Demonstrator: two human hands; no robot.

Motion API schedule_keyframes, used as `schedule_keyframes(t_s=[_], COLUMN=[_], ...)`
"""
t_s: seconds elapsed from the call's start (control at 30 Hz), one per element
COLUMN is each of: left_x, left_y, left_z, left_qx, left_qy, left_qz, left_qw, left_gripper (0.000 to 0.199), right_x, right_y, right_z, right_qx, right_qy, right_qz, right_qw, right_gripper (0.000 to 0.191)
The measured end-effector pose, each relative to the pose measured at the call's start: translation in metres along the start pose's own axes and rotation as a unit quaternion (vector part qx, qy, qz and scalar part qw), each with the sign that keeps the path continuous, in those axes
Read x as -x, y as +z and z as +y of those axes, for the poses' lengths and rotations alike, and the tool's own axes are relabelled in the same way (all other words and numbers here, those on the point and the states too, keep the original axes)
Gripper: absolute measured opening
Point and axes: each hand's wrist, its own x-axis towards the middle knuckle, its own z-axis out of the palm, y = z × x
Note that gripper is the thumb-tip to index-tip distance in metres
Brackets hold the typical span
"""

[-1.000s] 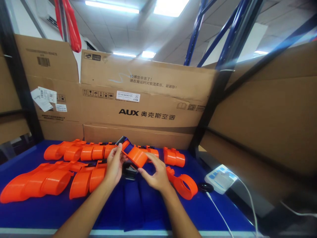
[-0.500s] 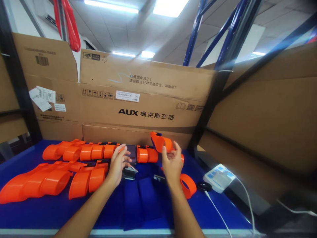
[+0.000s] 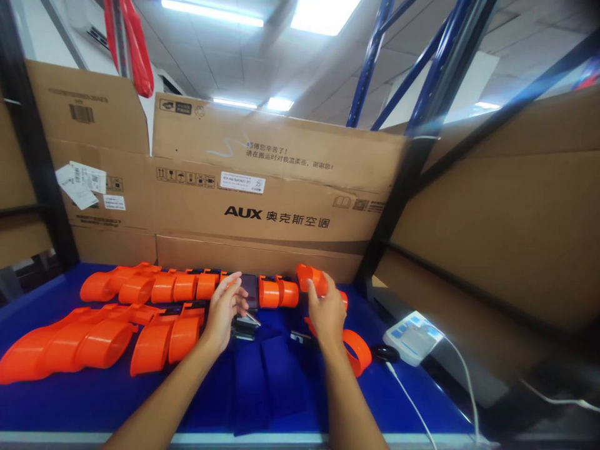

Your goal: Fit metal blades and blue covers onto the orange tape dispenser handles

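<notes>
- AUX cardboard panel [image 3: 276,200] behind blue counter [image 3: 154,412]
- Dark blue strips [image 3: 253,387], front centre
- Left hand [image 3: 225,306]: grip half open, nothing held, beside dark flat rectangle [image 3: 252,289]
- Right hand [image 3: 329,312]: grip closed on orange band [image 3: 313,278], counter's back right

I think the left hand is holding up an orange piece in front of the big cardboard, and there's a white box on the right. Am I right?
Not quite: it's the right hand holding up the orange piece in front of the big cardboard, as the head view shows. The white box is on the right.
</notes>
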Motion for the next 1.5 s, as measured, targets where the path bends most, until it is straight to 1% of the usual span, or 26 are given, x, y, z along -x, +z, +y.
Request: schedule_keyframes(t_s=[0.23,0.43,0.53,0.63,0.67,0.73,0.83,0.9,0.93,1.0,1.03,1.07,1.1,1.17,1.27,1.3,1.4,1.43,1.5], left_x=[0.001,0.002,0.002,0.002,0.002,0.003,0.004,0.004,0.004,0.004,0.003,0.003,0.003,0.004,0.004,0.004,0.004,0.004,0.005], left_y=[0.001,0.003,0.003,0.003,0.003,0.003,0.005,0.006,0.006,0.007,0.007,0.007,0.006,0.006,0.006,0.006,0.006,0.006,0.006], left_z=[-0.001,0.0,0.0,0.0,0.0,0.001,0.0,-0.001,-0.001,-0.002,-0.002,-0.002,-0.002,-0.002,-0.001,-0.002,-0.004,-0.005,-0.007], left_qx=[-0.007,-0.016,-0.022,-0.03,-0.033,-0.04,-0.054,-0.063,-0.067,-0.072,-0.073,-0.074,-0.075,-0.079,-0.089,-0.094,-0.11,-0.117,-0.138], left_qy=[0.002,0.0,-0.003,-0.005,-0.005,-0.005,0.0,0.001,0.0,-0.002,-0.002,-0.001,0.0,0.003,0.007,0.007,0.005,0.003,0.0], left_qz=[-0.004,-0.009,-0.013,-0.011,-0.012,-0.016,-0.028,-0.035,-0.038,-0.044,-0.046,-0.048,-0.049,-0.052,-0.06,-0.062,-0.077,-0.086,-0.106], left_qw=[1.0,1.0,1.0,0.999,0.999,0.999,0.998,0.997,0.997,0.996,0.996,0.996,0.996,0.996,0.994,0.994,0.991,0.989,0.985], left_gripper=[0.059,0.058,0.057,0.056,0.056,0.057,0.057,0.057,0.057,0.057,0.056,0.056,0.055,0.054,0.053,0.051,0.047,0.046,0.044], right_x=[0.002,0.003,0.004,0.005,0.005,0.002,-0.006,-0.011,-0.013,-0.016,-0.016,-0.016,-0.016,-0.015,-0.012,-0.01,-0.005,-0.002,0.005], right_y=[0.008,0.016,0.016,0.004,-0.004,-0.025,-0.058,-0.073,-0.078,-0.083,-0.084,-0.084,-0.085,-0.09,-0.105,-0.111,-0.121,-0.12,-0.11], right_z=[0.005,0.007,0.004,-0.002,-0.004,-0.004,0.01,0.027,0.035,0.048,0.051,0.051,0.049,0.038,0.014,0.005,-0.024,-0.034,-0.054], right_qx=[0.062,0.089,0.088,0.068,0.068,0.113,0.201,0.23,0.24,0.235,0.233,0.233,0.236,0.248,0.268,0.271,0.255,0.23,0.148], right_qy=[0.007,0.014,0.014,-0.015,-0.031,-0.043,-0.05,-0.054,-0.047,-0.023,0.0,0.014,0.021,0.014,0.014,0.016,-0.013,-0.031,-0.087], right_qz=[-0.071,-0.093,-0.092,-0.061,-0.052,-0.055,-0.131,-0.207,-0.246,-0.315,-0.343,-0.356,-0.361,-0.356,-0.33,-0.316,-0.243,-0.212,-0.19], right_qw=[0.996,0.992,0.992,0.996,0.996,0.991,0.97,0.949,0.938,0.919,0.91,0.905,0.902,0.901,0.905,0.909,0.936,0.949,0.967], right_gripper=[0.061,0.055,0.052,0.049,0.048,0.046,0.052,0.06,0.064,0.062,0.06,0.056,0.051,0.041,0.034,0.035,0.038,0.037,0.036])
